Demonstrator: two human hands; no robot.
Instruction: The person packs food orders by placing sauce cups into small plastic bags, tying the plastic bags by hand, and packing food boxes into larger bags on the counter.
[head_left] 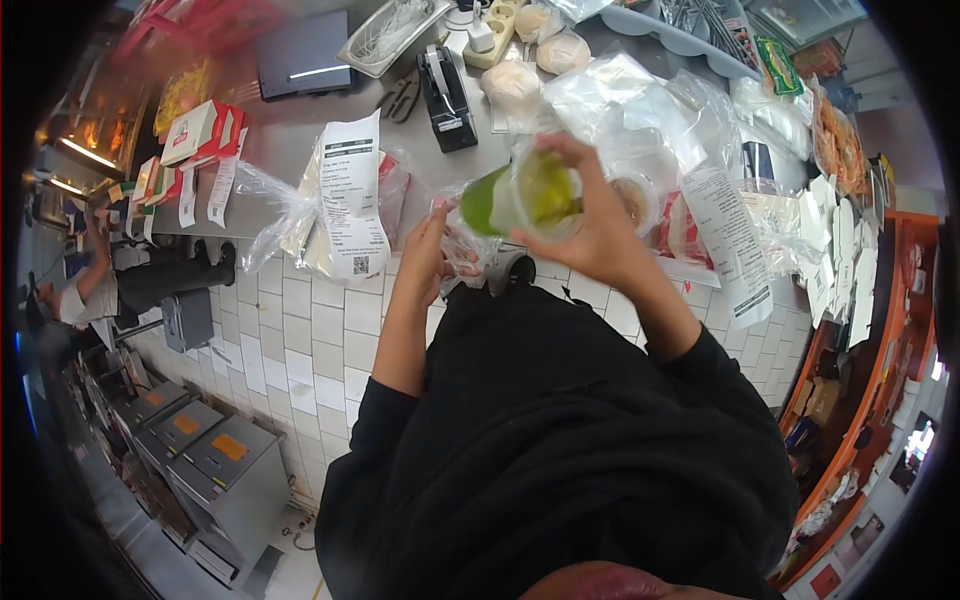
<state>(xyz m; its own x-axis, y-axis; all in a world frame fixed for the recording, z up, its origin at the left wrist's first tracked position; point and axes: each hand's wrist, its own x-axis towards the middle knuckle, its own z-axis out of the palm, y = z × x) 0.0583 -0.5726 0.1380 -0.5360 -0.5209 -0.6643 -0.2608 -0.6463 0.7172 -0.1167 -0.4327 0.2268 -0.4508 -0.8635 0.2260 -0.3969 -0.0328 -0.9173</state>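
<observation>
My right hand [598, 225] is closed around a clear round tub [545, 190] with yellow-green contents, tilted above the counter's front edge. Against the tub's left side is a bright green item [484, 204], blurred; I cannot tell whether it is a separate container. Just left of it, my left hand [428, 250] has its fingers closed on a thin clear plastic bag [468, 245] that hangs at the counter edge. Another clear round tub [634, 200] stands behind my right hand. To the left lies a bag with a long printed receipt [350, 195] on it.
A black tape dispenser [446, 100] and scissors [400, 97] are on the steel counter [300, 112]. Wrapped round items [512, 88] and clear bags [610, 90] lie behind my hands. Another receipt [728, 240] hangs at right. Red-and-white boxes [195, 133] stand left, near another person [95, 290].
</observation>
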